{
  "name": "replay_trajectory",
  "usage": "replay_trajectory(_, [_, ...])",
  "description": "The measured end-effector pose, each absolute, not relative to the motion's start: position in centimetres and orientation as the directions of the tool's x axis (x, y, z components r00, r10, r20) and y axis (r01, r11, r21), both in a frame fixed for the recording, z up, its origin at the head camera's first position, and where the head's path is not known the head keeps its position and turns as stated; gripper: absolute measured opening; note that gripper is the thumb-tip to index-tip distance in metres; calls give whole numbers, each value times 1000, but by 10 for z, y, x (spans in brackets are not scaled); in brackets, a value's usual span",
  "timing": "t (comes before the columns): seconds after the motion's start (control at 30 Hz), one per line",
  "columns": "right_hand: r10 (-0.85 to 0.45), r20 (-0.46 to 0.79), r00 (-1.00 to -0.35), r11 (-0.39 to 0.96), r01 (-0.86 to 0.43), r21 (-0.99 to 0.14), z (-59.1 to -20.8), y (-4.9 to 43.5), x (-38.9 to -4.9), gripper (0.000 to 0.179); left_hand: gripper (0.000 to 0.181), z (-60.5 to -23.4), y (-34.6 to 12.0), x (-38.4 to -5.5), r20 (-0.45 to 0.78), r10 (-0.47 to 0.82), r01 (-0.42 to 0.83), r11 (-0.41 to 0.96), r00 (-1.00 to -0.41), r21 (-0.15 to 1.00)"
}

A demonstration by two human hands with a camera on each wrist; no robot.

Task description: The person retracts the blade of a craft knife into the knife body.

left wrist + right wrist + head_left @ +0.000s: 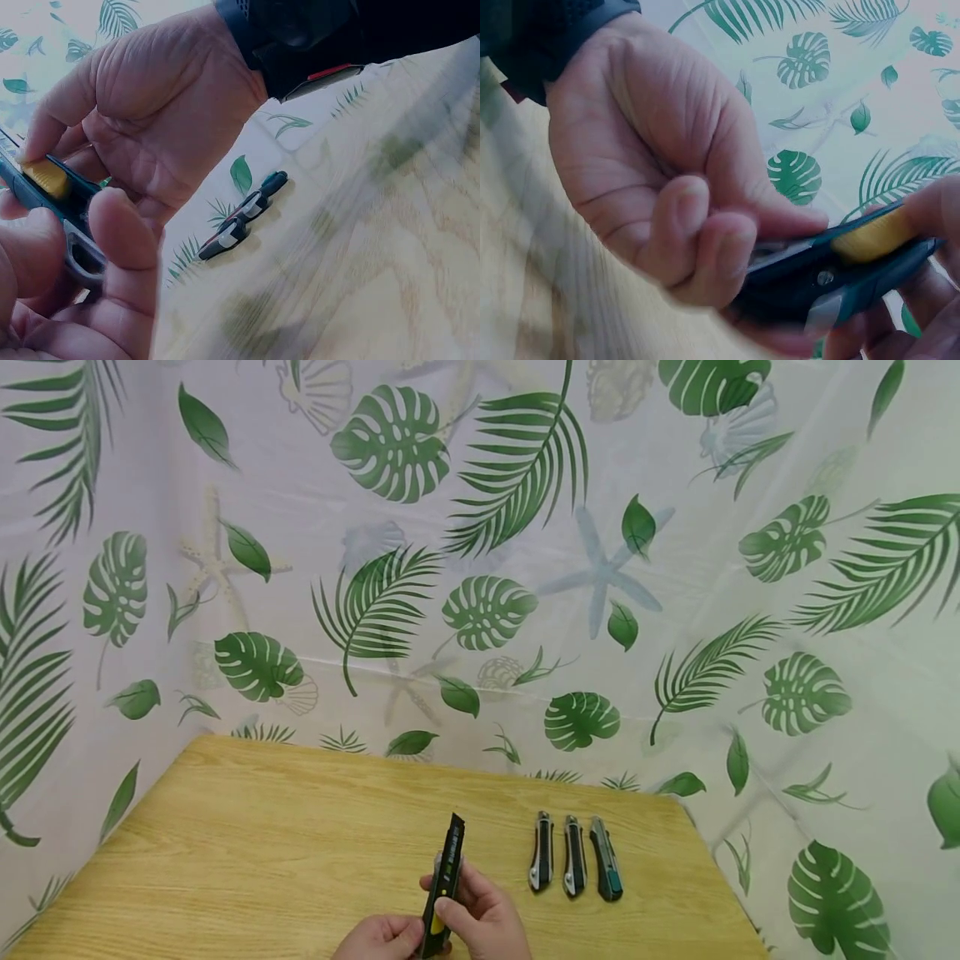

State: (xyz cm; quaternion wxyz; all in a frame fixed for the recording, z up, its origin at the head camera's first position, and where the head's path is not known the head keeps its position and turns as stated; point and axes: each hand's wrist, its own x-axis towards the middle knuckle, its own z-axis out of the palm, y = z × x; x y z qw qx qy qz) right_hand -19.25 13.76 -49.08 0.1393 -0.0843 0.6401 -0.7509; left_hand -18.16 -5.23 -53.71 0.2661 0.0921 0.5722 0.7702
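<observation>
A black utility knife [448,868] with a yellow slider [874,236] is held between both hands, its tip pointing up and away towards the back wall. My left hand [381,937] pinches the knife's lower end, where a grey metal loop [84,262] shows in the left wrist view. Along the handle, my right hand [489,917] grips the knife, and its thumb rests on the slider. Part of the handle is hidden behind the fingers. Whether any blade sticks out is hard to tell.
To the right of the hands, three more utility knives lie side by side on the wooden table [285,843]: two black and silver ones [542,853] [573,857] and a grey-black one with a teal end [606,860]. Leaf-printed sheeting [487,693] surrounds the table's back and sides.
</observation>
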Motion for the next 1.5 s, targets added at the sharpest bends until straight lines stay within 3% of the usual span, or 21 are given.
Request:
replay_trajectory(0.27, [-421,1,-907,-149,68,-987,-506,135,-195,66,45,-541,-56,-186,-212,494,-343,-190,-843,920])
replay_trajectory(0.67, [-358,-13,-934,-117,59,-991,-506,133,-194,63,39,-542,-52,-185,-242,457,-359,-189,-856,914])
replay_trajectory(0.87, [-236,1,-972,-48,11,-999,-504,130,-191,58,41,-544,-50,-186,-229,428,-336,-194,-874,922])
replay_trajectory(1.13, [-35,122,-992,185,-126,-975,-500,122,-189,39,46,-547,-50,-187,-230,421,-336,-198,-878,921])
replay_trajectory(1.5, [158,74,-985,313,-21,-950,-478,143,-211,55,52,-544,-45,-186,-251,411,-347,-179,-877,920])
